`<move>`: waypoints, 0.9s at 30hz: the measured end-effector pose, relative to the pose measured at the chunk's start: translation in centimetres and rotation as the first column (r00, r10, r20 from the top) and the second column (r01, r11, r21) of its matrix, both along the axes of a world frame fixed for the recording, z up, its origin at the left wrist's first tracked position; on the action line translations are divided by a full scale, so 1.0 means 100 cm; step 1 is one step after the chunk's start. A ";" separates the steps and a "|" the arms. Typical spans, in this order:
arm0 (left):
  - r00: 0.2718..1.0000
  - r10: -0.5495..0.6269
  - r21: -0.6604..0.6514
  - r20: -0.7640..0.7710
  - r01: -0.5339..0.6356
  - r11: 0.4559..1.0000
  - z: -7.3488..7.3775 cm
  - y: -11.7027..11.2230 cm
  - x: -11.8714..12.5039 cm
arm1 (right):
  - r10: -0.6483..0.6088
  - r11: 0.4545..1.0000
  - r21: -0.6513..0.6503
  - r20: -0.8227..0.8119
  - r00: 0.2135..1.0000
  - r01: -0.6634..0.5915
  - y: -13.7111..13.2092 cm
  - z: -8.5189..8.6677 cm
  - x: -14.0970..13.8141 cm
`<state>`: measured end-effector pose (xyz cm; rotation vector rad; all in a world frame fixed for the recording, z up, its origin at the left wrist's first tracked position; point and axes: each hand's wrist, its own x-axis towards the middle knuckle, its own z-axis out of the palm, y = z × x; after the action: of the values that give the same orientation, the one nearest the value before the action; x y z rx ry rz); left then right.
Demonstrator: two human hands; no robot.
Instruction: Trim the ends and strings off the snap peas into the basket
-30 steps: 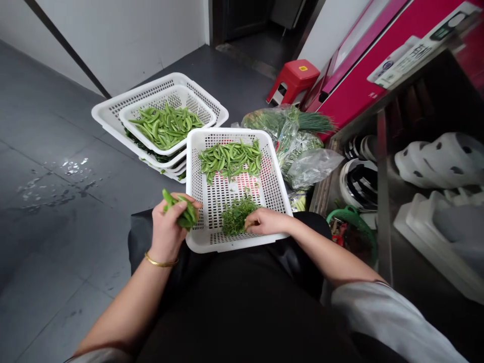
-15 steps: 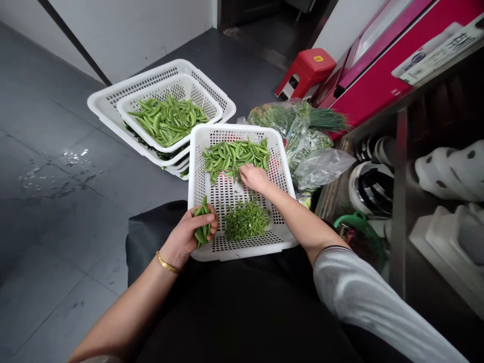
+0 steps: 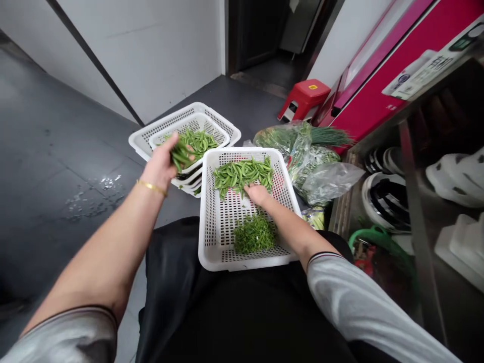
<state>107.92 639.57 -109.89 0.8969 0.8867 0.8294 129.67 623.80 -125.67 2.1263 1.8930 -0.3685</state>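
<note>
A white perforated basket (image 3: 212,217) rests on my lap. It holds a pile of green pea pods (image 3: 242,174) at its far end and a heap of trimmed stringy ends (image 3: 254,236) nearer me. My right hand (image 3: 257,194) lies on the near edge of that pod pile, fingers curled into the pods. My left hand (image 3: 166,159) is stretched out over a stack of white baskets (image 3: 145,141) on the floor, closed on a bunch of pea pods (image 3: 180,154). The top basket there holds more pods (image 3: 202,141).
Clear plastic bags of greens (image 3: 302,146) lie right of the lap basket. A red stool (image 3: 304,96) stands by a magenta cabinet (image 3: 378,85). A metal shelf at right holds stacked bowls (image 3: 385,194) and white clogs (image 3: 457,176). Water spots (image 3: 91,196) mark the grey floor.
My left hand has swung from the near left corner of the lap basket out over the floor baskets, carrying its pods. My right hand has stayed at the pod pile.
</note>
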 end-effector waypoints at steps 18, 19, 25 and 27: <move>0.922 -0.380 -0.325 0.081 0.385 0.864 -0.082 -0.180 0.000 | 0.388 0.786 0.615 -0.567 0.726 0.060 -0.105 0.074 -0.062; 0.930 -0.349 -0.338 0.116 0.368 0.866 -0.085 -0.184 -0.001 | 0.434 0.753 0.658 -0.521 0.735 0.022 -0.112 0.074 -0.068; 0.927 -0.319 -0.439 0.199 0.375 0.816 -0.093 -0.201 -0.017 | 0.549 0.661 0.743 -0.383 0.743 -0.106 -0.147 0.075 -0.083; 0.927 -0.343 -0.392 0.154 0.376 0.840 -0.093 -0.207 -0.021 | 0.565 0.719 0.688 -0.491 0.664 -0.103 -0.155 0.084 -0.077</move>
<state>105.86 618.87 -119.16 0.6198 0.7544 0.3235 122.00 608.28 -117.31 2.0062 3.1967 -0.5564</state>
